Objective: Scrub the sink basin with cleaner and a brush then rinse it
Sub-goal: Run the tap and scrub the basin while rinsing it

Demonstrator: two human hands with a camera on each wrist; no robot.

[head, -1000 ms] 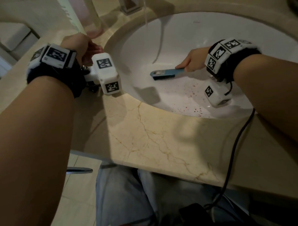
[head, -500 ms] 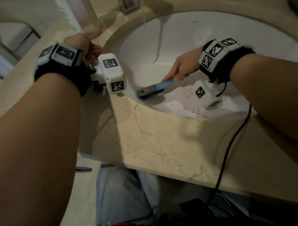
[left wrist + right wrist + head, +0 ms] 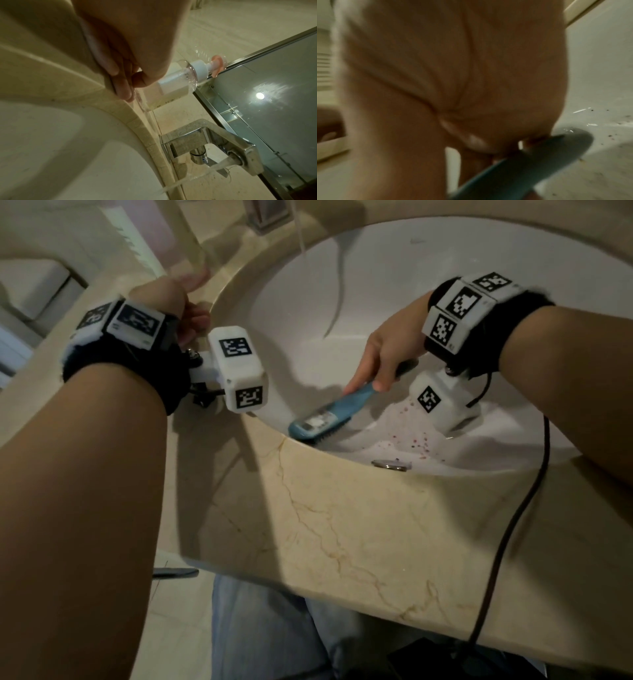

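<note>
My right hand point(image 3: 380, 364) grips the handle of a blue scrub brush point(image 3: 322, 421). Its bristled head presses on the near left wall of the white sink basin point(image 3: 445, 268). Up close, the right wrist view is blurred and shows my right hand point(image 3: 453, 94) wrapped round the dark brush handle point(image 3: 530, 162). Reddish specks point(image 3: 411, 440) dot the wet basin floor near the drain plug point(image 3: 390, 464). My left hand point(image 3: 195, 316) rests on the marble counter at the basin's left rim. In the left wrist view, the fingers of that left hand point(image 3: 125, 81) touch the stone and hold nothing.
Water runs from the faucet point(image 3: 214, 142) in a thin stream point(image 3: 301, 234) into the basin. A clear pump bottle point(image 3: 180, 83) stands on the counter beyond my left hand, below a mirror point(image 3: 274, 94). A black cable point(image 3: 513, 525) hangs over the counter's front edge.
My right hand has drawn the brush from the middle of the basin down and left, onto the near wall. My left hand has stayed on the counter.
</note>
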